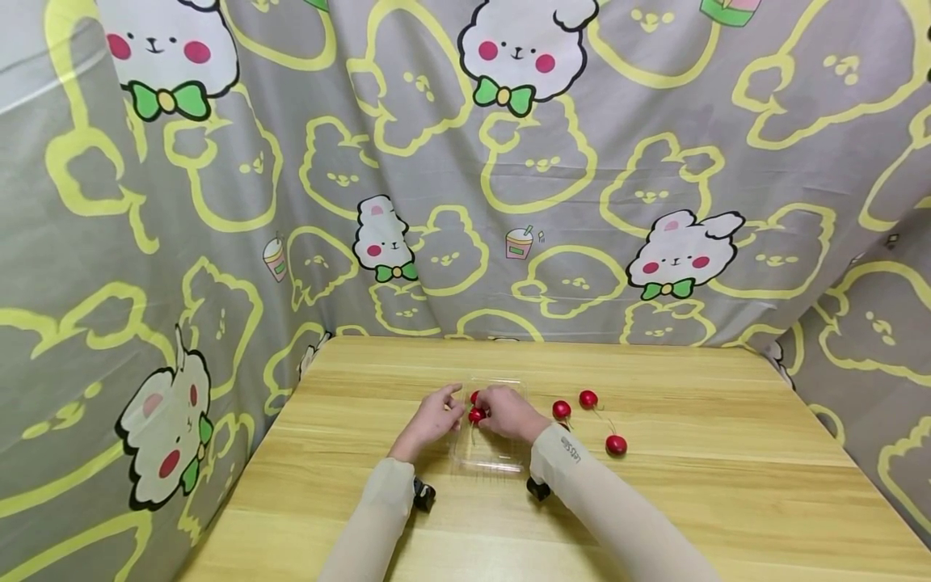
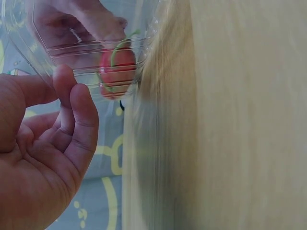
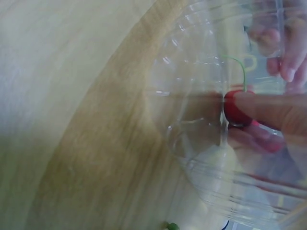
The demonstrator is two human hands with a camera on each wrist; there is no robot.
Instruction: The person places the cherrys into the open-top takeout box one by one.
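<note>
A clear plastic box (image 1: 489, 464) stands on the table, its walls see-through. My left hand (image 1: 437, 415) is at the box's left side; in the left wrist view its thumb and a finger pinch the box edge. My right hand (image 1: 509, 414) reaches into the box and holds a red cherry (image 3: 236, 108) with a green stem between its fingers. Another red cherry (image 1: 474, 398) shows just behind it in the head view, partly hidden by the right hand. Through the plastic, the left wrist view shows red fruit (image 2: 117, 72) under the right fingers.
Right of the box lie loose cherries on the wooden table (image 1: 691, 501): one cherry (image 1: 561, 410) near the right wrist, another cherry (image 1: 587, 399) farther back, and a third cherry (image 1: 616, 444) nearer. The right sleeve partly hides one more. A patterned curtain (image 1: 451, 178) hangs behind the table.
</note>
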